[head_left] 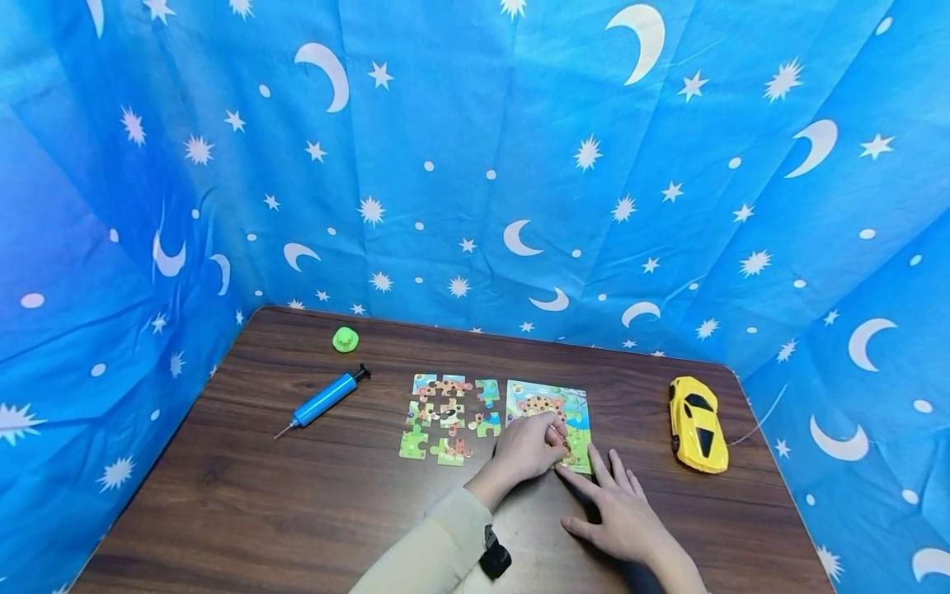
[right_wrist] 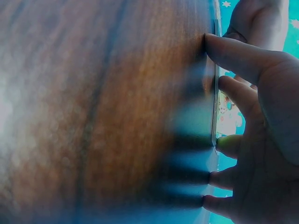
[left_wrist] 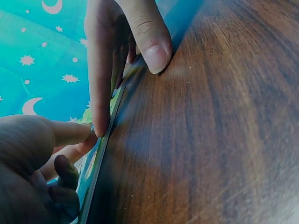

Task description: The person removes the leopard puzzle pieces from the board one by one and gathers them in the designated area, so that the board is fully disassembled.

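Observation:
A square jigsaw board [head_left: 530, 393] with a spotted cartoon animal lies right of the table's middle. My left hand [head_left: 525, 450] reaches over its lower part, fingers bent, with thumb and index fingertips close together at the picture. I cannot tell if a piece is between them. In the left wrist view, these left fingertips [left_wrist: 84, 133] meet the other hand's index finger beside the board's edge. My right hand [head_left: 619, 511] is spread with straight fingers, its index fingertip at the board's near edge. Several loose jigsaw pieces [head_left: 450, 452] lie in rough rows left of the board.
To the left, a blue pump [head_left: 326, 399] with a thin needle lies slanted on the brown table [head_left: 245, 495]. A small green rubber duck [head_left: 345, 339] sits near the far edge. On the right is a yellow toy car [head_left: 698, 425]. Blue star-printed cloth [head_left: 445, 124] hangs behind.

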`<state>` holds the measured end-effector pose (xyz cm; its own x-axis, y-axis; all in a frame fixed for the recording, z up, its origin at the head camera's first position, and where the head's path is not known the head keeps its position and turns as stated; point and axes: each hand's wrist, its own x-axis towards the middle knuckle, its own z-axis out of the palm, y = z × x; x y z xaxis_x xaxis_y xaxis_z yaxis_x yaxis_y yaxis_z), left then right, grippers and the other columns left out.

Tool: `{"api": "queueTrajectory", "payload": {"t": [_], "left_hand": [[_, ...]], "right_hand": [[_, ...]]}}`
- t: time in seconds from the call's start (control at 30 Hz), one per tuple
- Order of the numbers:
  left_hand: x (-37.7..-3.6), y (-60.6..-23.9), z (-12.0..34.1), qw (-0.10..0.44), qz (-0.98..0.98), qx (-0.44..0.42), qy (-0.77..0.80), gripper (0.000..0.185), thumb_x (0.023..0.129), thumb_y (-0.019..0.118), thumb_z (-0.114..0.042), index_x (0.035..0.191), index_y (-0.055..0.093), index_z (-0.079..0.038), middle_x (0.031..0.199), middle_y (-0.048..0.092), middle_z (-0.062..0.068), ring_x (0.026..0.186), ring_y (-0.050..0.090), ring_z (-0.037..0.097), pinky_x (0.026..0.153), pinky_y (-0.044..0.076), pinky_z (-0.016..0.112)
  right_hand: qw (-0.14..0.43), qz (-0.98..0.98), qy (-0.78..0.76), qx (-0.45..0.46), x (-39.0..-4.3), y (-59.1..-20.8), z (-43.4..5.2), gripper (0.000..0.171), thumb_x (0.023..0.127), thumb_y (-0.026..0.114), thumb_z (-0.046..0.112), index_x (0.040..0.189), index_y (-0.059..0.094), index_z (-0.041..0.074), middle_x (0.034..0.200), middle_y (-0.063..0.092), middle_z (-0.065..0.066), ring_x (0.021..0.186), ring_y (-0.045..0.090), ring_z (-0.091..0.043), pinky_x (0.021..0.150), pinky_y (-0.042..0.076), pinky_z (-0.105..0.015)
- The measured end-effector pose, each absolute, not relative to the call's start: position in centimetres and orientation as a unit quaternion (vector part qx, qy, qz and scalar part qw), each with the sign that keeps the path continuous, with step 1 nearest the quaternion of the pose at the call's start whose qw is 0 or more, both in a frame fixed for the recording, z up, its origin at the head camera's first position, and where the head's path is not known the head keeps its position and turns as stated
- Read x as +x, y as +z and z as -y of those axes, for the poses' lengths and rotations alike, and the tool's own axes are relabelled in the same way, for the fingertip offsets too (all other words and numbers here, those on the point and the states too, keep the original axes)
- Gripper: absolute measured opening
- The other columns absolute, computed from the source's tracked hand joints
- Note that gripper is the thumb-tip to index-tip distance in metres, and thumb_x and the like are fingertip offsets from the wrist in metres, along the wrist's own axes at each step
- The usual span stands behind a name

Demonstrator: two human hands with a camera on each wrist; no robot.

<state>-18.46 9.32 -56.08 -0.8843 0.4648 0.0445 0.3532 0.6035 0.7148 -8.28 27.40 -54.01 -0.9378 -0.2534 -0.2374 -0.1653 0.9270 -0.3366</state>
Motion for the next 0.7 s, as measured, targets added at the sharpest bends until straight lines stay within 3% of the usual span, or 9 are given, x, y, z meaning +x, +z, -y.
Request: {"api": "queueTrajectory", "payload": {"t": [0.5, 0.7], "left_hand": [[-18.3, -56.1, -9.5, 0.067, -0.884, 0.214, 0.410, 0.010, 0.094, 0.078, -0.027, 0.100, 0.071, -0.028, 0.083, 0.067, -0.027, 0.076, 0.060, -0.007, 0.072, 0.049, 0.022], [-17.9, -55.3, -8.4, 0.068, -0.878, 0.203, 0.428, 0.011, 0.095, 0.077, -0.029, 0.105, 0.072, -0.030, 0.085, 0.068, -0.025, 0.072, 0.059, -0.004, 0.064, 0.047, 0.024]], "right_hand": [[0.138, -0.971, -0.165, -0.108, -8.1, -53.9, -27.4, 0.073, 0.089, 0.071, 0.064, 0.153, 0.052, 0.036, 0.167, 0.023, -0.025, 0.150, 0.012, -0.058, 0.110, 0.019, -0.077], [0.144, -0.970, -0.164, -0.105, -8.3, -53.9, -27.3, 0.074, 0.089, 0.070, 0.067, 0.154, 0.051, 0.038, 0.168, 0.022, -0.024, 0.150, 0.011, -0.058, 0.110, 0.018, -0.078]]}}
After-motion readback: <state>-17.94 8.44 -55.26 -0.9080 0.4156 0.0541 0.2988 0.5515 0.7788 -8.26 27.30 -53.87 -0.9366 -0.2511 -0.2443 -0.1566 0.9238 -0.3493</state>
